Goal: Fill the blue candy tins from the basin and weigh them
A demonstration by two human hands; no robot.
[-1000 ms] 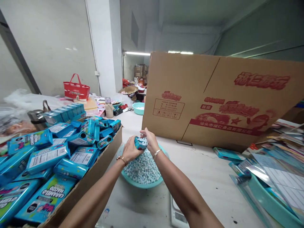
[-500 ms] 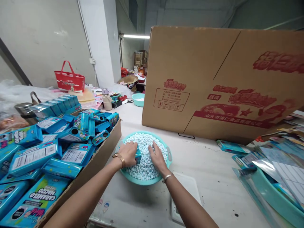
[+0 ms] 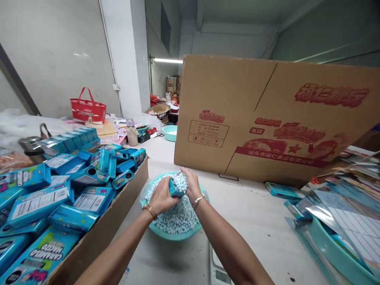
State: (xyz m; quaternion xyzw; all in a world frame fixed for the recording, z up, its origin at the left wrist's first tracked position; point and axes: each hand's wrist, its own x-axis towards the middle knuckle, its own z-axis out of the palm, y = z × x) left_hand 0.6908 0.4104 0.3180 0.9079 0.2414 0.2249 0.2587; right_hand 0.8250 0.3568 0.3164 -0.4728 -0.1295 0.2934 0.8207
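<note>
A turquoise plastic basin point(image 3: 175, 237) is filled with small round pale-blue and white candies point(image 3: 179, 223). Above the heap, my left hand point(image 3: 162, 198) is wrapped round a small blue box point(image 3: 174, 189). My right hand point(image 3: 192, 185) is cupped on the far right side of that box, fingers curled over a mound of candies at its opening. How many candies lie inside the box cannot be seen.
To the left stands a cardboard carton point(image 3: 127, 194) full of blue printed boxes point(image 3: 92, 198). A big brown carton point(image 3: 219, 99) blocks the back right. A white scale point(image 3: 218, 273) lies under my right forearm. Another turquoise basin point(image 3: 341, 249) sits at the right edge.
Both hands have risen from the candy heap and come together. The small box is lifted and tilted, with candies gathered at its opening by my right hand. The view has tipped upward slightly.
</note>
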